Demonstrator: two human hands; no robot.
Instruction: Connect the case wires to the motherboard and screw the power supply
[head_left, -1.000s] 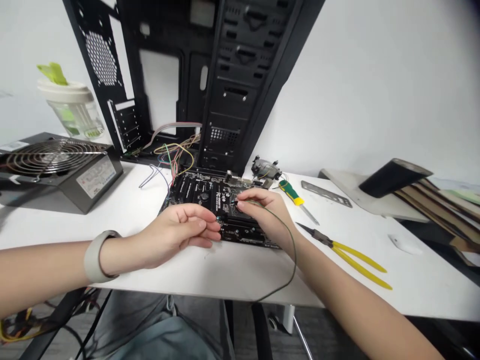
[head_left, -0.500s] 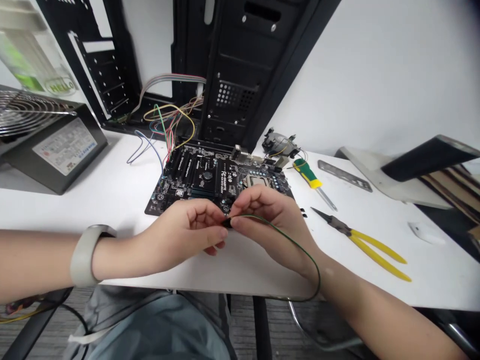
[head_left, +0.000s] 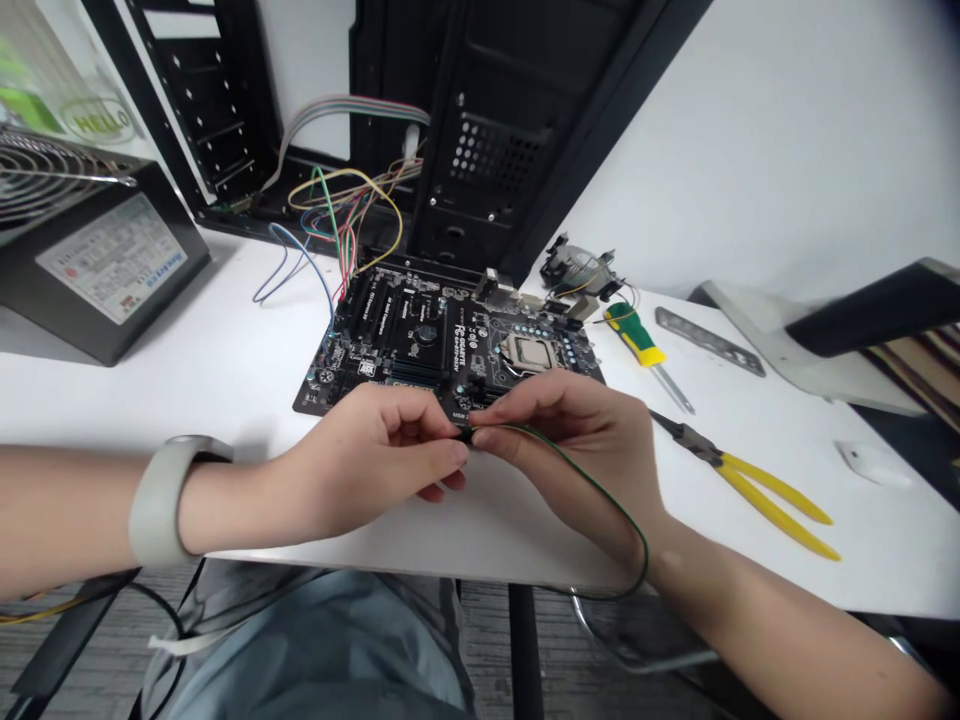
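Note:
My left hand (head_left: 382, 450) and my right hand (head_left: 570, 440) meet at the near edge of a black Gigabyte motherboard (head_left: 420, 340), just above it. Between their fingertips they pinch a small black wire connector (head_left: 466, 435), partly hidden by my fingers. A thin dark green wire (head_left: 600, 495) runs from it past my right wrist and loops down over the table's front edge. A silver CPU (head_left: 529, 352) sits in the board's socket, beyond my right hand.
A black computer case (head_left: 480, 130) stands behind the board, with coloured wires (head_left: 349, 215) trailing out. A power supply (head_left: 105, 255) sits at left. At right lie a CPU cooler (head_left: 581, 270), screwdriver (head_left: 637, 338), I/O shield (head_left: 709, 340), yellow-handled pliers (head_left: 772, 505) and a white mouse (head_left: 870, 465).
My hands have come off the middle of the board to its near edge, and both now pinch the connector. The view has tilted and shifted, showing the whole board and CPU.

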